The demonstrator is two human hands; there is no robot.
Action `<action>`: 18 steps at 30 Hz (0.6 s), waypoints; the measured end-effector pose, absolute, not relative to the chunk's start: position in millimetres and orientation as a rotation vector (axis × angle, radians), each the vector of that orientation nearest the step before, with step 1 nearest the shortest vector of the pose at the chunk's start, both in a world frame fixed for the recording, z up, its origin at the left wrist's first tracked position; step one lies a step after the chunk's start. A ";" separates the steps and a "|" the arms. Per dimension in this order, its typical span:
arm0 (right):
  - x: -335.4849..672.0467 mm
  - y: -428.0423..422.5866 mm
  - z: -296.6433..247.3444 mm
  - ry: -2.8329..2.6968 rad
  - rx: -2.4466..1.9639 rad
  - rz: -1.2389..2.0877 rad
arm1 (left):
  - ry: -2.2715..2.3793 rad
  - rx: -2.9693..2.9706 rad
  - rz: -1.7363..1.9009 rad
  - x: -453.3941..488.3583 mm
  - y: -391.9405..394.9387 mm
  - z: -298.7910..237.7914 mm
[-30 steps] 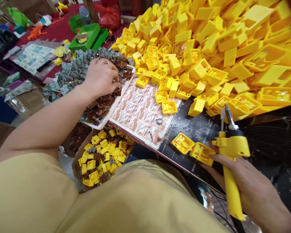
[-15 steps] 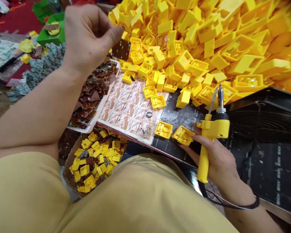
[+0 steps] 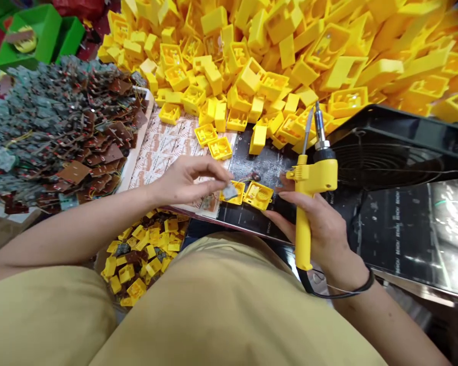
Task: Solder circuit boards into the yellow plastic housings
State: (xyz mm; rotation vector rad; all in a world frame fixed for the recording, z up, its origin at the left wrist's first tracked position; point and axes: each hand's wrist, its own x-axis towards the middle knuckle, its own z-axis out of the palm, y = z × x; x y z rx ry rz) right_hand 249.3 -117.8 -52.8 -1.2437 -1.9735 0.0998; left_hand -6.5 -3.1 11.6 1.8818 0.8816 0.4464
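My left hand [image 3: 193, 180] is closed in a pinch, thumb and forefinger at a small grey part [image 3: 229, 191]. That part is over the left half of an open yellow plastic case [image 3: 237, 194]. The other yellow case half [image 3: 258, 196] lies beside it, with moulded fittings inside. My right hand [image 3: 320, 221] grips a yellow soldering gun [image 3: 304, 223], whose metal tip and thin feed tube point up and away from me. Fingertips of this same hand reach the right edge of the case half. A thin wire and a small dark piece [image 3: 254, 177] show just behind the cases.
Yellow cases [image 3: 248, 76] are heaped across the back. Left stands a pile of brown circuit boards with grey parts [image 3: 76, 137]. Below the bench edge is a box of yellow pieces [image 3: 141, 254]. A black fan-like housing [image 3: 370, 162] sits right; green bins [image 3: 30, 38] stand far left.
My left hand has come down from the upper left, where it held a brown board, to the grey part at the case. The right hand keeps the soldering gun; the view has shifted.
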 end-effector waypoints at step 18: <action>268.6 -134.7 -32.7 -1.907 -1.156 -0.021 | 1.002 2.063 0.287 -2.6 -2.8 9.1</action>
